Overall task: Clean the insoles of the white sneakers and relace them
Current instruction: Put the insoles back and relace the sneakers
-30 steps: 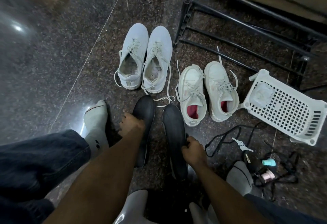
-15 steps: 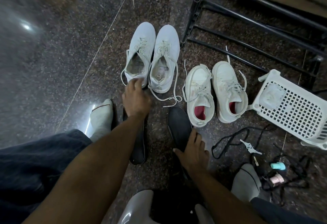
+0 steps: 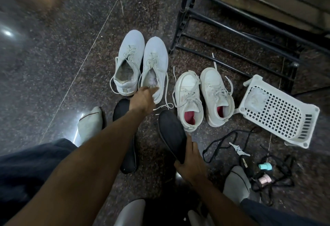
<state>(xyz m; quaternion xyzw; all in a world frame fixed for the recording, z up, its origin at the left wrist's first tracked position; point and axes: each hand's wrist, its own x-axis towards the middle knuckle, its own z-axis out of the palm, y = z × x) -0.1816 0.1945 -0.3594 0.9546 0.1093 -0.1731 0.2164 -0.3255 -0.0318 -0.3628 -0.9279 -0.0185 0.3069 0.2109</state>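
Note:
Two pale white sneakers stand side by side, the left one (image 3: 131, 52) and the right one (image 3: 157, 56), both laced loosely with the insole beds bare. My left hand (image 3: 142, 99) reaches across to the right sneaker's heel, fingers stretched out and touching its rim. In my right hand (image 3: 190, 159) is a black insole (image 3: 171, 131), gripped at its heel end and tilted up off the floor. A second black insole (image 3: 127, 156) lies flat on the floor, partly under my left forearm.
A second white pair with pink lining (image 3: 189, 91) stands to the right. Beside it lies a tipped white plastic basket (image 3: 278, 116). A black metal rack (image 3: 232, 23) is behind. Black laces (image 3: 221, 141), keys (image 3: 238, 149) and two small bottles (image 3: 265, 166) lie near my right foot.
My left hand left the floor insole, passed the left sneaker's heel and now touches the right sneaker's heel. My right hand lifted its insole slightly.

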